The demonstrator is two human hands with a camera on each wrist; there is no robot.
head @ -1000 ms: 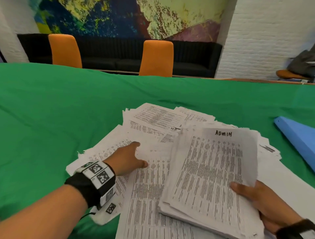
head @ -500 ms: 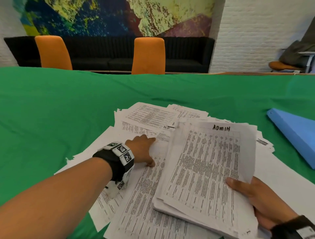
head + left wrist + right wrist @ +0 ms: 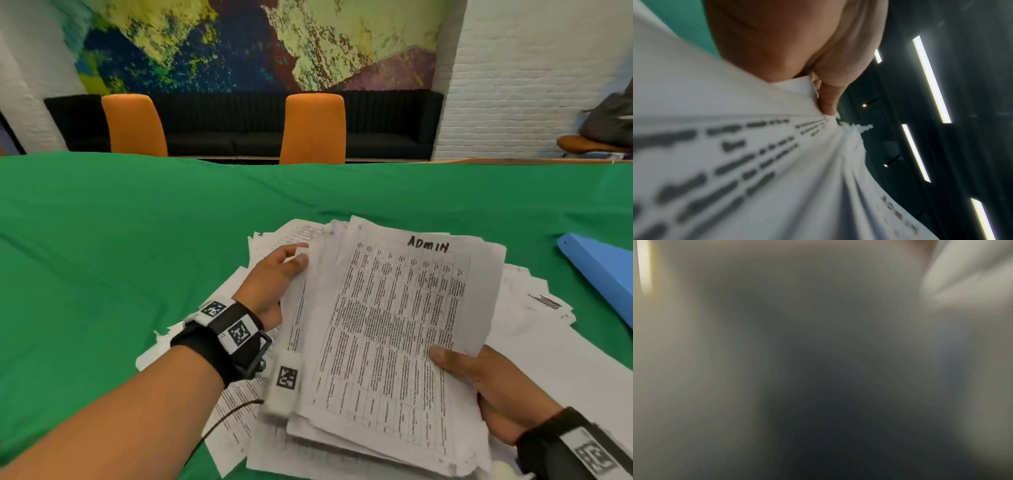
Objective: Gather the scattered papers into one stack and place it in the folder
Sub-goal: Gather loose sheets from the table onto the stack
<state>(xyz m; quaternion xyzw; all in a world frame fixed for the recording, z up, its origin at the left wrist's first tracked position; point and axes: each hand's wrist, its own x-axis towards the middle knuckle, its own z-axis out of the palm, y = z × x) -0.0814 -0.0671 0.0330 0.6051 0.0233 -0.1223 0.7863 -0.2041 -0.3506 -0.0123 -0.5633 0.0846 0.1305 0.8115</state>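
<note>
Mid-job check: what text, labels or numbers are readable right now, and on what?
"ADMIN": handwritten in black at the head of the top sheet of the held stack.
Printed table text on that sheet: too small to read.
Print on the loose papers: blurred, also in the left wrist view.
Wristband markers: square codes, no words.

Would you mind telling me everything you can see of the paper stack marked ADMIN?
The stack is a thick bundle of white sheets with ragged, uneven edges. Its top sheet carries a printed table of small text, with ADMIN handwritten in black at the far edge. It is tilted, its far end raised above the loose papers on the green cloth. The right hand holds its near right corner, thumb on top; the left hand grips its far left edge.
</note>
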